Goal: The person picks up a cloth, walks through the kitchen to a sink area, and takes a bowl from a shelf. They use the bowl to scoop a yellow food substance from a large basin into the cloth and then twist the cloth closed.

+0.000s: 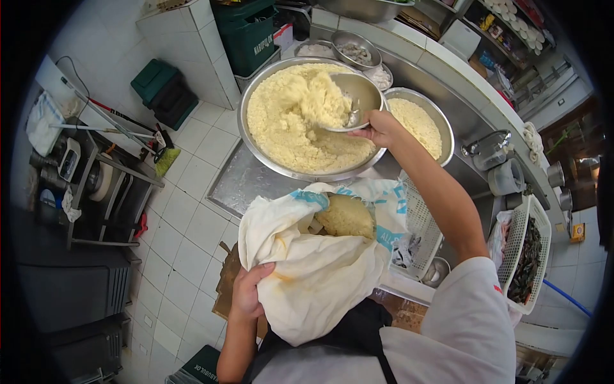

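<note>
My right hand [382, 129] grips the rim of a metal bowl [369, 96], tilted over a wide metal basin [320, 176]. Pale yellow, crumbly grain-like food [281, 142] fills the basin, and a blurred heap of it is at the bowl's mouth. With closed fingers my left hand [254, 288] holds the side of a white cloth sack [313, 281] with blue print. The sack's mouth faces the basin, and more yellowish food [346, 216] shows inside it. Beside the basin, on the right, stands a smaller metal bowl [449, 131] of the same yellow food.
A steel sink counter [236, 182] carries the basin. Small bowls [355, 48] stand behind it. To the right are a faucet [489, 141], a white plastic basket [534, 256] with dark contents and a perforated tray [419, 211]. Green bins [240, 38] stand at the back left.
</note>
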A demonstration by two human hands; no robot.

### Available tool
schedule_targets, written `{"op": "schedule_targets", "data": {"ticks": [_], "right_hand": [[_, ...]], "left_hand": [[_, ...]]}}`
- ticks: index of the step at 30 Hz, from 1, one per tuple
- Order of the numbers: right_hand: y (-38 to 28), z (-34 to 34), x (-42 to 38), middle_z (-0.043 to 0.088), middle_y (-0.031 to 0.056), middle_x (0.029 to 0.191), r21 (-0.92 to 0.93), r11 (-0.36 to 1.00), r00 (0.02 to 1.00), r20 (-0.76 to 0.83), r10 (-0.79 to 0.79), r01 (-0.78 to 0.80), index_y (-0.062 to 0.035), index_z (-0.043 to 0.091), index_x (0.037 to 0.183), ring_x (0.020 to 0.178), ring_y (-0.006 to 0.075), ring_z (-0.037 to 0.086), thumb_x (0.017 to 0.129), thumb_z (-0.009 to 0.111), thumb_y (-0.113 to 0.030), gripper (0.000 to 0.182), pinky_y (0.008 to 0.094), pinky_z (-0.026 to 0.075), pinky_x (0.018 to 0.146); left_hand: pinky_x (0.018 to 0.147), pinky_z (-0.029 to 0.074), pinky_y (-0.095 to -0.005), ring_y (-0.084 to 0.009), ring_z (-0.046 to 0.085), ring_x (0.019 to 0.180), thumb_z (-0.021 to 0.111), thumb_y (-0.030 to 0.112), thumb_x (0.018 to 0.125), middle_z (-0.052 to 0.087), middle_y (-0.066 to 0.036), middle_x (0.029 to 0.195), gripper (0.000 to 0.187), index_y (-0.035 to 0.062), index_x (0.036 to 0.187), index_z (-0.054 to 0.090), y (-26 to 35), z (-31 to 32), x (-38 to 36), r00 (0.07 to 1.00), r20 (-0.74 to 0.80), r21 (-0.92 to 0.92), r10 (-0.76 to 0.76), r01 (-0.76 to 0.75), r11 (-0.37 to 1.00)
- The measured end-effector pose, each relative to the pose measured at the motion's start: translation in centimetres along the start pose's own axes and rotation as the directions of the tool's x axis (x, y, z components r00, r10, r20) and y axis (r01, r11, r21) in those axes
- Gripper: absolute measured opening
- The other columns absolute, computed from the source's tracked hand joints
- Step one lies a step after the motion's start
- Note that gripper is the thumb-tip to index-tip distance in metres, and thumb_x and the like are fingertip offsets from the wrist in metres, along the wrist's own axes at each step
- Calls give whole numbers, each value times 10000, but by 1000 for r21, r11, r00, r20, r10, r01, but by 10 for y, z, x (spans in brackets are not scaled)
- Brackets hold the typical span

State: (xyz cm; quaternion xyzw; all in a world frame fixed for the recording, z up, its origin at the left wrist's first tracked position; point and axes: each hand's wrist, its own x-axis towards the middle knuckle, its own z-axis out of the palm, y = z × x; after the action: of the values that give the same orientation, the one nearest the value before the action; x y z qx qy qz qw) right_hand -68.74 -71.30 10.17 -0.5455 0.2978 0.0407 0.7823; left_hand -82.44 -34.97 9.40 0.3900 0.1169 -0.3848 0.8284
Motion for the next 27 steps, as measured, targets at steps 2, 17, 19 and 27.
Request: {"op": "schedule_targets", "data": {"ticks": [2,17,19,27], "right_hand": [[1,-5,-8,539,207,1007,65,998,1000,-9,-19,20,113,415,1083,795,297,611,803,365,33,295,299,569,643],[26,-77,-228,518,211,1002,23,994,963,-250,-100,109,96,405,1079,786,310,608,739,427,-6,356,376,554,652],[39,-75,-267,511,215,1010,60,998,930,-367,-11,36,83,389,1098,792,319,608,723,429,16,384,403,559,641],[105,-51,-247,496,219,1046,210,926,917,-187,354,-314,84,369,1130,817,322,601,746,437,36,393,391,563,654]], "left_hand": [[854,435,-349,-264,541,990,498,61,773,518,-174,1117,480,-52,1219,362,0,-3,1,999,0,12,-34,34,999],[942,369,-380,-277,483,1086,384,338,886,452,-190,1212,535,-48,1251,318,11,19,19,981,172,62,-92,82,995],[944,367,-379,-269,473,1100,356,355,902,441,-180,1226,534,-32,1266,299,14,22,21,964,238,100,-122,100,990],[924,379,-347,-242,474,1092,420,264,892,443,-155,1219,491,-23,1272,300,10,37,12,962,243,203,-122,72,976]]}}
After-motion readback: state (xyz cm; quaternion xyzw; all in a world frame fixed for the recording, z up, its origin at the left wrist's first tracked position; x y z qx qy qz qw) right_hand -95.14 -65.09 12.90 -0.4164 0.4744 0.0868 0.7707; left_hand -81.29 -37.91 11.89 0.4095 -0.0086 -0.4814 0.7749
